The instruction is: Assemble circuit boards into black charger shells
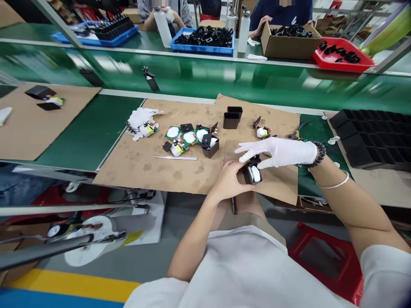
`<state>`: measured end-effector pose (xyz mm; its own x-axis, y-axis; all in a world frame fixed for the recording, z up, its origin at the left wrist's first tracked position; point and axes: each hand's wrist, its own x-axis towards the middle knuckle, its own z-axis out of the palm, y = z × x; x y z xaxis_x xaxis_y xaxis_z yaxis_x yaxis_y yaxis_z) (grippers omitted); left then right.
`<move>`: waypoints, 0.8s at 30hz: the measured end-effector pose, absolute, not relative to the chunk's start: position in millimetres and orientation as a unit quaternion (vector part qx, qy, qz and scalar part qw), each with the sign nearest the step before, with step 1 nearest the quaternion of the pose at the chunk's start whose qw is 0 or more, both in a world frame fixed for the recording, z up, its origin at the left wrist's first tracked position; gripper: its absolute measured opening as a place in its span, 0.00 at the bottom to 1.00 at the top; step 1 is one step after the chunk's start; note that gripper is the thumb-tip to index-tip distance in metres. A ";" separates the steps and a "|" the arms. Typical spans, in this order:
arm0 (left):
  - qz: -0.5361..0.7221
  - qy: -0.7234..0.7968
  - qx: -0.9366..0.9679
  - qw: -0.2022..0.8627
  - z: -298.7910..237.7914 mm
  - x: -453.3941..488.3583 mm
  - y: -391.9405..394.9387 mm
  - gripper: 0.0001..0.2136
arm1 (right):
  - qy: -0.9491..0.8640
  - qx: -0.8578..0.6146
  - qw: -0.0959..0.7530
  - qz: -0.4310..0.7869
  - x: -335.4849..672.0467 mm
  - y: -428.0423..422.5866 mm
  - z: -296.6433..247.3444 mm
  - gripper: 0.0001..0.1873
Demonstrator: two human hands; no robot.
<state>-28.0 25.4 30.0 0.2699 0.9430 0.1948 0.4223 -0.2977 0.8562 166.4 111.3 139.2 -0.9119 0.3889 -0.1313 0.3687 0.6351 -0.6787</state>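
Bare-skinned, my left hand (228,182) is wrapped round a small black plastic case (247,174) near the cardboard's front edge. A white part (254,173) shows inside the case. My right hand (274,152), in a white glove, hovers over the case with its fingers stretched apart; its thumb is close to the white part, and I cannot tell whether it touches. Beyond it lies a small wired assembly (263,132) in white and yellow. Two black cases (231,120) stand upright farther back. Left of my hands, another case (211,149) has parts inside.
Tweezers (175,158) lie on the cardboard (154,175), below several circuit boards (189,137). At the left is a crumpled white glove (143,116). Pliers (293,136) lie behind my right wrist. Rows of black cases (372,137) stand right. Across the green conveyor (192,72) sit two people.
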 end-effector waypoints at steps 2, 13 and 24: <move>0.367 0.476 0.707 0.372 29.3 -32.0 25.7 0.33 | -0.906 -0.223 0.024 0.358 166.7 115.0 136.3 0.20; 0.426 0.492 0.693 0.310 30.0 -15.7 18.0 0.33 | -0.837 -0.476 0.194 0.189 172.7 64.9 127.5 0.07; 0.461 0.545 0.682 0.158 25.0 9.7 7.5 0.23 | -0.852 -0.439 0.278 -0.075 160.5 12.2 94.4 0.15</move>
<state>9.7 7.5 25.0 -0.0202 0.8897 0.4562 0.5977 -0.3550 0.7188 160.5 12.2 94.4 -0.4613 0.7054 0.5381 0.7884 0.6041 -0.1162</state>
